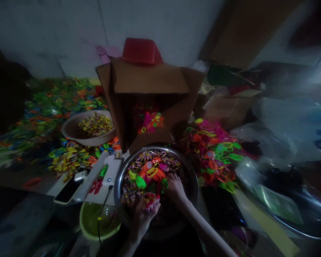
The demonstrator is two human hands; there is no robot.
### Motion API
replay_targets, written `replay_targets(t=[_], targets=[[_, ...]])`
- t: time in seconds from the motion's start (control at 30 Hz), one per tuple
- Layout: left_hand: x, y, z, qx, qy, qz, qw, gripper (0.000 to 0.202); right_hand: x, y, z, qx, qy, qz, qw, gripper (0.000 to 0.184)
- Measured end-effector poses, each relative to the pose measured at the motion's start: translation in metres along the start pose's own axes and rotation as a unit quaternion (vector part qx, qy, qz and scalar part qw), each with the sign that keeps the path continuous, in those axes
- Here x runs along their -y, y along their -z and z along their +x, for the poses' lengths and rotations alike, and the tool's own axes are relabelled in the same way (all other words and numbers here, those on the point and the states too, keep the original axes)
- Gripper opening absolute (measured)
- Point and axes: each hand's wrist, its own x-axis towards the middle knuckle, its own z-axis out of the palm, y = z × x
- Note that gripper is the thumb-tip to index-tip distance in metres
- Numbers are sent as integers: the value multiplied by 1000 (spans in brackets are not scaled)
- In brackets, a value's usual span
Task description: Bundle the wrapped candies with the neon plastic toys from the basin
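Observation:
A large round metal bowl (196,192) holds many small wrapped sweets (132,194). On top of them lies a heap of bright plastic toy watches (156,174) in orange, yellow, green and pink. Low in the bowl, my left hand (147,213) is closed around a bunch of small red-and-white wrapped sweets (150,201). My right hand (178,187) reaches over the right side of the heap, fingers bent and close together beside a green piece (164,183). Dim light and blur hide what is between those fingers.
Behind the bowl stands an open cardboard box (149,76) with toy watches inside and a red tub (142,51) on top. Loose watches (219,153) are piled right. At left are a pale basin (66,132), a phone (69,191) and a yellow-green bowl (87,228) with a cable (105,203) across it.

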Motion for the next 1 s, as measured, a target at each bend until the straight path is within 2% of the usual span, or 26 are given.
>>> replay_targets(t=[0.07, 0.17, 0.33, 0.47, 0.63, 0.8, 1.0], targets=[[-3, 1, -3, -5, -17, -4, 1000, 21, 4, -5, -3, 1, 9, 12, 1000, 21], [-4, 2, -7, -36, -40, 20, 998, 19, 9, -2, -12, 7, 59, 55, 997, 21], [4, 3, -7, -68, -38, 60, 995, 24, 12, 26, -28, 5, 125, 131, 984, 30], [11, 4, -8, -72, -11, 88, 993, 31, 18, 52, -40, 49, 168, 202, 964, 43], [13, 3, -8, -78, -10, 118, 990, 28, 28, 70, -45, 75, 221, 171, 957, 28], [13, -1, -7, -76, -35, 134, 987, 26, 32, 70, -45, 63, 234, 135, 961, 27], [6, -1, -7, -81, -51, 147, 984, 22, 33, 67, -45, 19, 278, 87, 956, 27]])
